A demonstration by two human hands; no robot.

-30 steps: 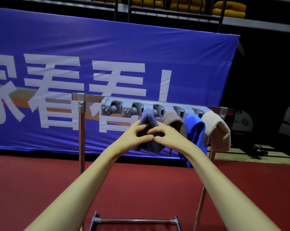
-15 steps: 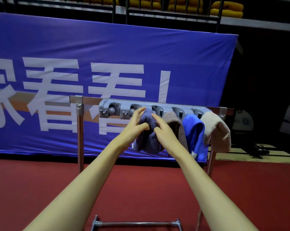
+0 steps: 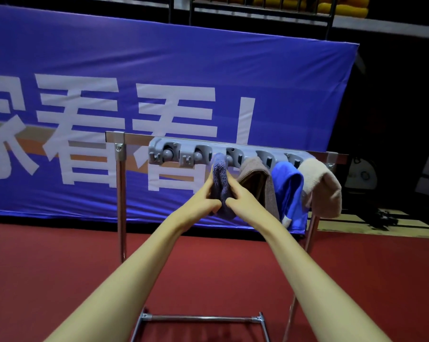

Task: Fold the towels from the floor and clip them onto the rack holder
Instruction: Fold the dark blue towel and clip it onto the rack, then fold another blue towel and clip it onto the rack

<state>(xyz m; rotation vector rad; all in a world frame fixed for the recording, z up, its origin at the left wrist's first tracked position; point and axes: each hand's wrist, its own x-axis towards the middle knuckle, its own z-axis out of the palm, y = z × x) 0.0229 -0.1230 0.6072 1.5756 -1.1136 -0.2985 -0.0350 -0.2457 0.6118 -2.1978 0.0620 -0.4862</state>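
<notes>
Your L hand (image 3: pixel 203 196) & R hand (image 3: pixel 242 198) are both pinching the purple towel (image 3: pixel 221 177) hanging at the grey rack holder (image 3: pixel 184 150).

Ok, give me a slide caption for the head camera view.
Both hands press a purple towel into the grey clip rack beside three hung towels.
</notes>
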